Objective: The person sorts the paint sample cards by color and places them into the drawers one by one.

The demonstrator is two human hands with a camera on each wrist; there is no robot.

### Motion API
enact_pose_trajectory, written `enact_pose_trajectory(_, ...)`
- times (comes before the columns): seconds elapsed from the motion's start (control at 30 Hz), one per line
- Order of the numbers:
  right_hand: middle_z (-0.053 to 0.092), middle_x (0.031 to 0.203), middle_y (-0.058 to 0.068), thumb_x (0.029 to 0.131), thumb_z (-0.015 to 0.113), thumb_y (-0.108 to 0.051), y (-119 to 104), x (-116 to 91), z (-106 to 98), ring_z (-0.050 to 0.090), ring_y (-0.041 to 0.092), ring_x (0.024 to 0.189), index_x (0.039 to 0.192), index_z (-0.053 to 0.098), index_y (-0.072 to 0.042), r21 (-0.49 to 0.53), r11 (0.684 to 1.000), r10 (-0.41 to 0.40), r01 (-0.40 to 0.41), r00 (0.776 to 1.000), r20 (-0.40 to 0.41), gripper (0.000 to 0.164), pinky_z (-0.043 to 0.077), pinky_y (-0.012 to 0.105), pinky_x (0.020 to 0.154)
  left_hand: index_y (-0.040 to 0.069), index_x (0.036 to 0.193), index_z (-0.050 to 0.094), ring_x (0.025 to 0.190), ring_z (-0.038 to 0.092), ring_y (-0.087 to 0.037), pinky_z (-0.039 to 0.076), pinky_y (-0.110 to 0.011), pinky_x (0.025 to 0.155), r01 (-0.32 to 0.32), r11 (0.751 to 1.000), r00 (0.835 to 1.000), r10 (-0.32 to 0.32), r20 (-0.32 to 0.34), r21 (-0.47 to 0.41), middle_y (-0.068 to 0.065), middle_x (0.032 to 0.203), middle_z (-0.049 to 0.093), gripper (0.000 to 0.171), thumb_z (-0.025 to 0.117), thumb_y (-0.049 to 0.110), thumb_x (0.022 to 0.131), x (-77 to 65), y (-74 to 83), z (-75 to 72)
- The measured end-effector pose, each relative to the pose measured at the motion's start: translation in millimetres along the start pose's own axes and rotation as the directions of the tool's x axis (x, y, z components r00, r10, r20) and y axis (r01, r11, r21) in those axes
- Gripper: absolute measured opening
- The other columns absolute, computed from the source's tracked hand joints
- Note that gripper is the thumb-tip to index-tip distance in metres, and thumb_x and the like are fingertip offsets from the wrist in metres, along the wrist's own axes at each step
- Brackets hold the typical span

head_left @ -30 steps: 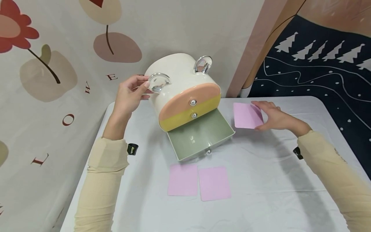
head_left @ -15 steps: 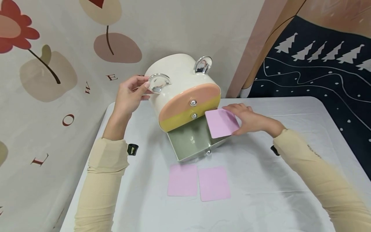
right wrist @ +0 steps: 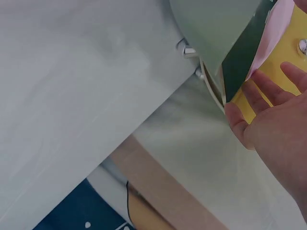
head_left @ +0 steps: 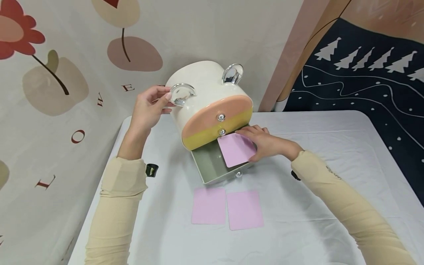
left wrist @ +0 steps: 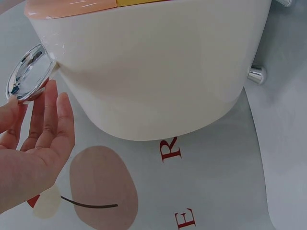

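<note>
A cream storage box (head_left: pixel 202 79) with two chrome ears stands at the middle of the table; its front is peach over yellow. My left hand (head_left: pixel 147 108) pinches the left chrome ear (head_left: pixel 181 95) between thumb and fingers, also seen in the left wrist view on the ear (left wrist: pixel 29 72). Below the yellow front, the green drawer (head_left: pixel 207 160) is pulled out. My right hand (head_left: pixel 269 143) grips a pink square card (head_left: pixel 236 150) by its right side, tilted over the drawer. In the right wrist view the card (right wrist: pixel 274 36) appears edge-on beside the yellow front.
Two more pink cards lie side by side on the white-covered table (head_left: pixel 298 228) in front of the drawer: a left card (head_left: pixel 208 206) and a right card (head_left: pixel 245 209). A printed cloth wall (head_left: pixel 198 33) rises close behind the box.
My right hand has carried the pink card leftward from the right of the drawer to over it. The left hand stays on the ear, and the box has not moved.
</note>
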State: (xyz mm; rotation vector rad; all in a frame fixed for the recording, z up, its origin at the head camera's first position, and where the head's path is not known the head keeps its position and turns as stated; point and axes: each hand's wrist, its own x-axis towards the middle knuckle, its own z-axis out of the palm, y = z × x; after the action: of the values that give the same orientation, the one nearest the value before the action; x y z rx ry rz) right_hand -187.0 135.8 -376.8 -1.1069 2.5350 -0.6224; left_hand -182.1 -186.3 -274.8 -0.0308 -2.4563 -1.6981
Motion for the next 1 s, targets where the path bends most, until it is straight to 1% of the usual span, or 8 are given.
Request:
enact_pose_trajectory(0.23,0.035,0.135,0.012,0.061,0.082,-0.019,-3.8,6.8,4.5,0.027,0.033,0.121,0.138,0.035,-0.008,0.003,1.0,-0.011,0.011,1.0,0.011,0.09,0.027,0.051,0.087,0.001,0.11,0.059,0.077,0.063,-0.012,0.054,-0.02,0.066,-0.016,1.0,1.0,0.016,0.001,0.003,-0.005,0.095,0.058,0.024,0.057,0.015,0.09,0.1,-1.2,0.5)
enact_pose_trajectory(0.43,0.031,0.138,0.013,0.063,0.082,-0.018,-3.2,8.7,6.3,0.023,0.034,0.125,0.14,0.034,-0.01,0.029,1.0,0.007,-0.008,1.0,0.029,0.091,0.024,0.054,0.092,0.001,0.111,0.059,0.076,0.063,-0.01,0.054,-0.02,0.067,-0.017,1.0,1.0,0.017,0.001,0.003,-0.006,0.095,0.058,0.025,0.057,0.015,0.09,0.2,-1.9,0.2)
enact_pose_trajectory(0.53,0.03,0.139,0.013,0.064,0.082,-0.019,-2.8,6.4,4.8,0.023,0.033,0.125,0.14,0.032,-0.01,0.049,0.999,0.015,-0.016,1.0,0.022,0.091,0.023,0.056,0.093,0.001,0.111,0.059,0.075,0.063,-0.009,0.054,-0.021,0.067,-0.017,1.0,1.0,0.017,0.002,0.0,-0.006,0.096,0.058,0.025,0.057,0.015,0.09,0.6,-1.9,-0.4)
enact_pose_trajectory(0.67,0.029,0.14,0.013,0.064,0.082,-0.019,-1.8,-1.9,0.7,0.025,0.032,0.122,0.14,0.032,-0.011,0.086,0.996,0.013,-0.011,1.0,-0.021,0.092,0.023,0.058,0.094,0.002,0.111,0.06,0.076,0.063,-0.009,0.054,-0.021,0.068,-0.012,1.0,1.0,0.012,-0.002,0.007,-0.006,0.097,0.058,0.025,0.057,0.016,0.091,1.0,-1.4,-0.7)
enact_pose_trajectory(0.8,0.029,0.141,0.014,0.066,0.082,-0.018,-0.5,-16.2,-0.4,0.025,0.032,0.123,0.14,0.031,-0.01,0.109,0.994,-0.001,0.008,0.998,-0.06,0.09,0.022,0.06,0.095,0.002,0.111,0.06,0.075,0.063,-0.008,0.054,-0.019,0.067,-0.014,1.0,1.0,0.014,-0.005,0.009,-0.006,0.097,0.058,0.025,0.058,0.016,0.09,0.5,-0.4,-0.8)
enact_pose_trajectory(0.9,0.03,0.138,0.017,0.065,0.082,-0.018,-0.5,-29.4,4.0,0.025,0.033,0.123,0.138,0.032,-0.007,0.103,0.994,-0.015,0.023,0.997,-0.081,0.089,0.023,0.059,0.095,0.002,0.111,0.06,0.075,0.063,-0.008,0.053,-0.018,0.066,-0.018,1.0,1.0,0.018,-0.005,0.015,-0.006,0.097,0.058,0.025,0.058,0.016,0.09,0.2,0.1,-0.4)
enact_pose_trajectory(1.0,0.032,0.134,0.019,0.064,0.083,-0.018,-4.1,-42.8,10.6,0.026,0.034,0.122,0.137,0.034,-0.005,0.108,0.993,-0.027,0.037,0.995,-0.095,0.088,0.025,0.056,0.093,0.002,0.111,0.06,0.076,0.062,-0.008,0.053,-0.019,0.066,-0.009,1.0,1.0,0.009,-0.005,0.018,-0.007,0.098,0.058,0.026,0.058,0.016,0.09,-0.2,0.6,0.4)
